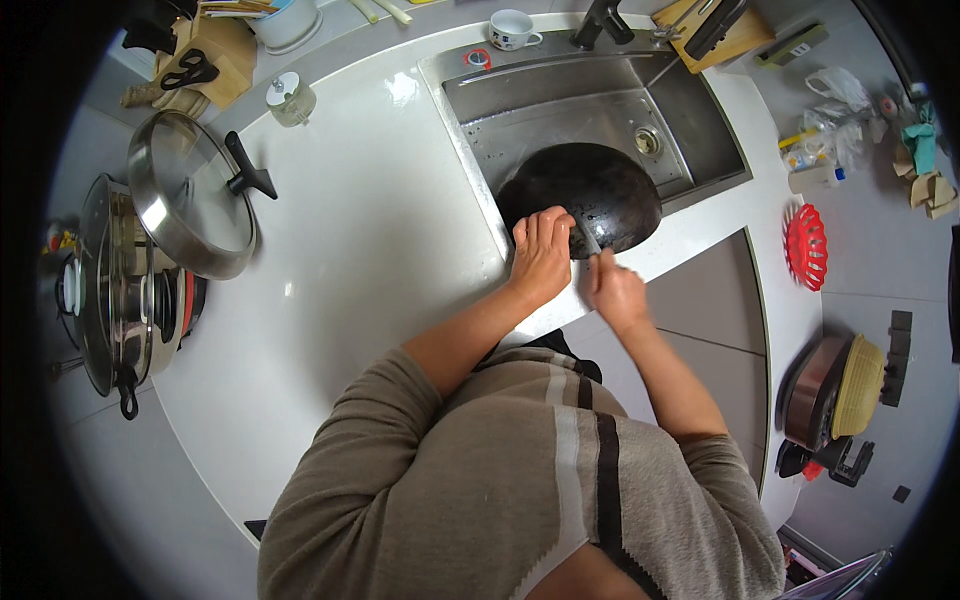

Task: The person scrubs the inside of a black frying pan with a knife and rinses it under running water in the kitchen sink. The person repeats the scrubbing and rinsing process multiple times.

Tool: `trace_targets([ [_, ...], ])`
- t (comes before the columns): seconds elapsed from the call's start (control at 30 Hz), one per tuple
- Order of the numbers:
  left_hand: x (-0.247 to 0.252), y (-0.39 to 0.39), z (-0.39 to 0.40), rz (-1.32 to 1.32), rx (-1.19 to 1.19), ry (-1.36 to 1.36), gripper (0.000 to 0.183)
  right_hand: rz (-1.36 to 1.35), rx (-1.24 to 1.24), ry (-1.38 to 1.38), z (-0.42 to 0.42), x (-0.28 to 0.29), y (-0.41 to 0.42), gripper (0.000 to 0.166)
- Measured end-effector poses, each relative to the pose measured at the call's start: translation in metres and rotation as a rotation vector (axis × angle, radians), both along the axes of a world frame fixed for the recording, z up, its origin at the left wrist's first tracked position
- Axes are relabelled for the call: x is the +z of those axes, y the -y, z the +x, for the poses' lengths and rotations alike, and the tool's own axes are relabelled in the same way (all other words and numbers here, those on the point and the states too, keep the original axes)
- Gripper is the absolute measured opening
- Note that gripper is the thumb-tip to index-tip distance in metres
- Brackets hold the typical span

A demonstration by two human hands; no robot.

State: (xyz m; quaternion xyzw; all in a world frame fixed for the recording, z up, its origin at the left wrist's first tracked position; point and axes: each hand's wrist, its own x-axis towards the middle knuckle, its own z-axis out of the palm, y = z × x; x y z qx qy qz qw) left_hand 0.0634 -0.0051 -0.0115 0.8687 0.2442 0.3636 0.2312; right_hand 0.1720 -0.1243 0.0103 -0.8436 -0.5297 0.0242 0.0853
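A dark, rounded wok (600, 180), its outer side facing up and wet, rests tilted at the near left part of the stainless steel sink (555, 112). My left hand (544, 251) holds its near edge, fingers bent over the dark metal. My right hand (619, 289) is closed around a tool with a narrow metal blade (589, 234), which touches the wok's surface just right of my left fingers. The tool's handle is hidden in my fist, so its exact kind cannot be told. The wok's inside is out of sight.
A black faucet (600, 26) and a patterned white cup (511, 31) stand behind the sink. On the left are a glass jar (291, 101), a glass lid (191, 195) and scissors (189, 69) at a knife block. A red basket (807, 247) sits at the right.
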Motion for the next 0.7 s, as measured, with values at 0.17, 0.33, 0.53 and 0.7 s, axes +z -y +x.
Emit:
trace_targets([
  [0.17,0.0,-0.001,0.001,-0.004,0.005,0.011,0.049,0.026,-0.095,-0.006,-0.001,0.01,-0.005,0.023],
  [0.33,-0.001,0.0,0.001,-0.049,0.025,-0.016,0.046,0.024,-0.016,-0.02,-0.006,0.0,-0.004,0.023],
  [0.53,0.0,0.0,0.003,-0.025,0.007,0.006,0.047,-0.022,-0.05,-0.013,-0.001,0.003,-0.002,0.026],
  [0.7,0.0,0.0,0.003,0.0,0.017,0.023,0.048,0.002,-0.091,-0.064,-0.012,0.008,-0.005,0.024],
])
